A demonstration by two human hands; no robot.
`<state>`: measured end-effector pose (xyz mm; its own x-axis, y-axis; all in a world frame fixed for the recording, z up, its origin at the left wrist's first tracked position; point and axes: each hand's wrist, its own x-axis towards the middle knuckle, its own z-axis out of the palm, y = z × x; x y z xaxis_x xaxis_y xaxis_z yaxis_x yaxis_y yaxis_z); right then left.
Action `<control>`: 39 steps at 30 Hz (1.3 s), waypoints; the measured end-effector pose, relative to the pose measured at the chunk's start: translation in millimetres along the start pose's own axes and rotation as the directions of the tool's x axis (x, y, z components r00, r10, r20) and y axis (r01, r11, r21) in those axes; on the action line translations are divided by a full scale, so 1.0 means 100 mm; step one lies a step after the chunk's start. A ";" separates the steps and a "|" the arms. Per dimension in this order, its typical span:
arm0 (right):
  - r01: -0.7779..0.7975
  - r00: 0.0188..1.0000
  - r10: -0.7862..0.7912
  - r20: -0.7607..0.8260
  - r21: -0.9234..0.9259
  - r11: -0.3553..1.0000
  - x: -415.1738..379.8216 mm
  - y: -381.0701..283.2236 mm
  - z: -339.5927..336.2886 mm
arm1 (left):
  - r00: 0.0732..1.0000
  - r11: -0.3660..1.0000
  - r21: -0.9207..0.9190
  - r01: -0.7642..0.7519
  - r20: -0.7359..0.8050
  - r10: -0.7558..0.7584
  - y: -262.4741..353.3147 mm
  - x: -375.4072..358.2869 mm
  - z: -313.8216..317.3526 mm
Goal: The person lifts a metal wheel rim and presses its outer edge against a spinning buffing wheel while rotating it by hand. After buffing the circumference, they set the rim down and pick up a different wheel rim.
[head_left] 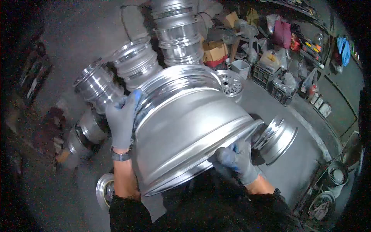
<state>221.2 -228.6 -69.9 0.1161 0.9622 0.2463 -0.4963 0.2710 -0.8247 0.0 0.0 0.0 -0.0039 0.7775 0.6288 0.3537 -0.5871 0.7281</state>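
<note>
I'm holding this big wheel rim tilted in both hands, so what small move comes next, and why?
I'd probably level the wheel rim slightly, keeping both grips: it slants, with your left hand at its far lip and your right hand at the near one, and other rims seem close beyond it.

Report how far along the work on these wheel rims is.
Probably done: the stacked rims standing behind. In hand: the large rim, held at its edges by the left hand and right hand. Perhaps left: the tilted rim on the floor at the right. The view alone cannot confirm either.
</note>
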 end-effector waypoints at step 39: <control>0.318 0.947 -0.188 0.262 -0.661 0.680 0.02 0.70 -0.64 | 0.935 0.921 0.238 0.308 -0.258 -0.246 -0.02 -1.47 -1.89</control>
<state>241.1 -206.1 -159.8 -0.0224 0.8531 0.5212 0.2677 0.5074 -0.8191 -177.1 -155.7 -42.8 -0.3314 0.8128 0.4791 0.5469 -0.2483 0.7995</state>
